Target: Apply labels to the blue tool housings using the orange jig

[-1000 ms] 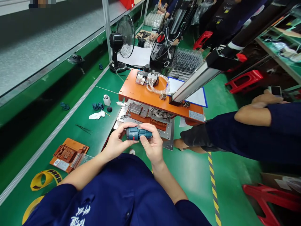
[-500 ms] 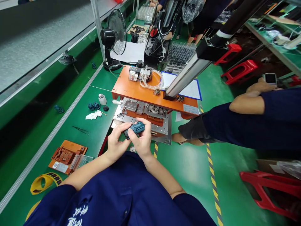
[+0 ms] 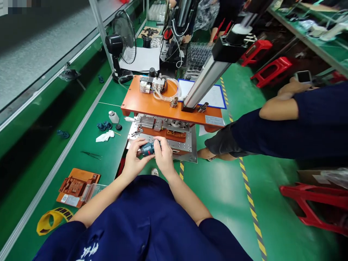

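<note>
Blue part (image 3: 148, 148) sits pinched between both hands, just in front of the metal jig plate (image 3: 187, 145). Left hand (image 3: 133, 159) curls its fingers around one end; right hand (image 3: 164, 156) grips the other. Beside them, an orange press (image 3: 152, 103) stands on the green bench (image 3: 81, 137).

A black desk fan (image 3: 119, 47) stands behind the orange fixture plate (image 3: 152, 103); red stools (image 3: 272, 69) sit right.
</note>
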A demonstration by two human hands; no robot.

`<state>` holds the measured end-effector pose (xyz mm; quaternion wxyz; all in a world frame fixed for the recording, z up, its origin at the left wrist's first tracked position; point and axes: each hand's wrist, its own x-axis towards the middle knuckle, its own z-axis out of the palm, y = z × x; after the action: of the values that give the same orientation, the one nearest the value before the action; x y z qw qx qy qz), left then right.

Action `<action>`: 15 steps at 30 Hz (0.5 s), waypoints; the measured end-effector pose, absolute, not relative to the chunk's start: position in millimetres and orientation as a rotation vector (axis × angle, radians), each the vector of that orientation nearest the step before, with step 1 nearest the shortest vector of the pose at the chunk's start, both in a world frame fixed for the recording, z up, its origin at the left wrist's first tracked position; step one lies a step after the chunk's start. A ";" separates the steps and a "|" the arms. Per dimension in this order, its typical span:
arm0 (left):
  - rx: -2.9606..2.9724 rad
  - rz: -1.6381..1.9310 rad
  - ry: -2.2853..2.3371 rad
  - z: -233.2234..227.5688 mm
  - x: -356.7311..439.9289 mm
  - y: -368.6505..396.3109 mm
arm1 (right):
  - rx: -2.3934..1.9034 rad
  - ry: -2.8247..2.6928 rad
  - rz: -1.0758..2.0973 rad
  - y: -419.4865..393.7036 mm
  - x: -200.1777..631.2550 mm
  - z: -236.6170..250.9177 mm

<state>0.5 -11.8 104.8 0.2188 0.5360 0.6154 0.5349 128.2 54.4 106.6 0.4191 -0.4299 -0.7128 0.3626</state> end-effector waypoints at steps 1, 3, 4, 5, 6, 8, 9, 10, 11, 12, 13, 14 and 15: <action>1.538 1.387 1.716 99.8 -2.6 -8.5 | -1.114 -1.861 0.917 57.8 132.9 99.0; 1.615 1.205 1.687 85.4 -6.9 -2.1 | -1.209 -2.020 0.915 65.8 143.5 81.5; 1.618 1.130 1.660 76.6 -8.0 0.9 | -1.254 -2.088 0.911 71.3 149.6 71.9; 1.594 1.071 1.644 67.2 -8.5 3.6 | -1.295 -2.137 0.906 78.5 156.4 62.1; 1.538 1.028 1.644 57.8 -8.5 6.1 | -1.333 -2.158 0.896 87.7 163.9 52.6; 1.364 0.971 1.655 41.2 -8.2 10.6 | -1.418 -2.133 0.840 112.3 181.4 35.5; 1.283 0.950 1.650 34.7 -8.2 12.8 | -1.468 -2.111 0.795 127.2 190.7 28.4; 1.219 0.938 1.638 29.7 -8.4 15.0 | -1.513 -2.090 0.745 143.3 199.7 22.3; 1.180 0.931 1.623 26.1 -8.7 17.3 | -1.545 -2.079 0.702 159.9 208.0 17.2; 1.166 0.930 1.609 23.8 -8.9 19.7 | -1.562 -2.081 0.672 176.5 215.0 12.7; 1.171 0.929 1.601 22.7 -9.0 22.3 | -1.566 -2.099 0.657 192.6 220.2 8.7; 1.186 0.928 1.599 22.4 -8.8 25.0 | -1.560 -2.128 0.658 207.7 223.6 4.9; 1.201 0.925 1.598 22.6 -8.3 27.9 | -1.550 -2.163 0.671 221.5 225.3 1.2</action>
<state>-8.3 27.9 22.6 0.4524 0.4862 0.6471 0.3744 225.3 221.5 1.2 0.1974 -0.5537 -0.7726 0.2396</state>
